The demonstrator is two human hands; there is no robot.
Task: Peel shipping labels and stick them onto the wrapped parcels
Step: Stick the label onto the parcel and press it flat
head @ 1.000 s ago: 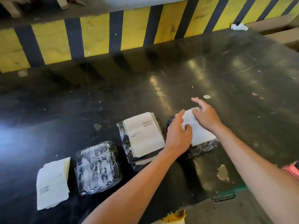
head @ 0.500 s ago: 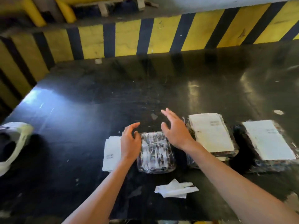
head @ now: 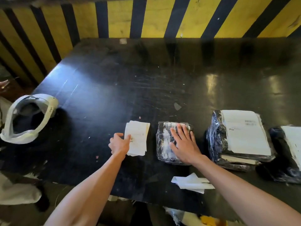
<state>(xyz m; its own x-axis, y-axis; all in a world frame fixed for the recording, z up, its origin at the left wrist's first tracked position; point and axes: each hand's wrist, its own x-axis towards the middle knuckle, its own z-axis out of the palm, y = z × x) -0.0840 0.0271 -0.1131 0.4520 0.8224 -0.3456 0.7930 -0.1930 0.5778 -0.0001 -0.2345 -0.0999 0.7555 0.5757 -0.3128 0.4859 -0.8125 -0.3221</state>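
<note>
A small stack of white shipping labels lies on the black table. My left hand touches the stack's left edge, thumb and fingers pinching at the top sheet. Just right of it sits an unlabelled parcel in black plastic wrap; my right hand rests flat on top of it, fingers spread. Further right stands a larger wrapped parcel with a white label on top. A third labelled parcel is cut off by the right edge.
Crumpled white backing paper lies near the table's front edge. A white headset-like device sits on the left corner. A yellow-and-black striped barrier runs behind the table. Another person's fingers show at far left.
Both hands left the far-right parcel and moved left. My right hand came down flat on the unlabelled parcel; my left hand shifted onto the label stack. The view swung left.
</note>
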